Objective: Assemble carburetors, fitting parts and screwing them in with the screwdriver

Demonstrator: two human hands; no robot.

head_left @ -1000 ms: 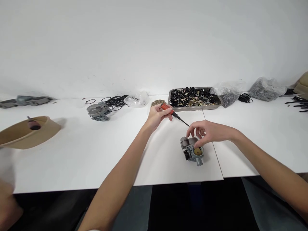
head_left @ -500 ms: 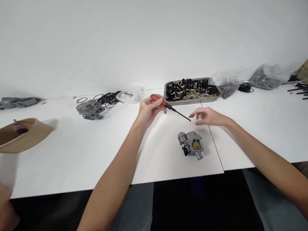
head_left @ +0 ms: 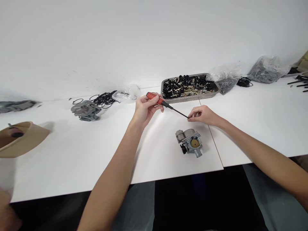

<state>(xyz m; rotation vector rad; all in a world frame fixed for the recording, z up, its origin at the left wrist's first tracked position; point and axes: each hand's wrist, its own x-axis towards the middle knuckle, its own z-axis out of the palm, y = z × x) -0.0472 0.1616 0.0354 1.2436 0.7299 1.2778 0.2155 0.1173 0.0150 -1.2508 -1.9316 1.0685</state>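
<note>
A screwdriver (head_left: 157,99) with a red and black handle is gripped in my left hand (head_left: 144,110). Its dark shaft slants down to the right, above the table. My right hand (head_left: 201,115) has its thumb and fingertips pinched together at the screwdriver's tip; whether a small piece sits between them is hidden. Below the hands, a grey metal carburetor (head_left: 190,142) rests on the white table, with a brass-coloured disc in its round opening. Neither hand touches it.
Behind the hands stands a metal tray (head_left: 187,100) of black parts and brass-coloured screws. Plastic bags (head_left: 267,70) lie right. Left are another carburetor (head_left: 86,110), black rings (head_left: 106,99) and a tan container (head_left: 31,139). Part of another person's arm (head_left: 8,208) shows lower left.
My right hand has moved slightly left, and its parted fingers have closed at the screwdriver's tip. My left hand keeps its hold. The view has shifted a little.
</note>
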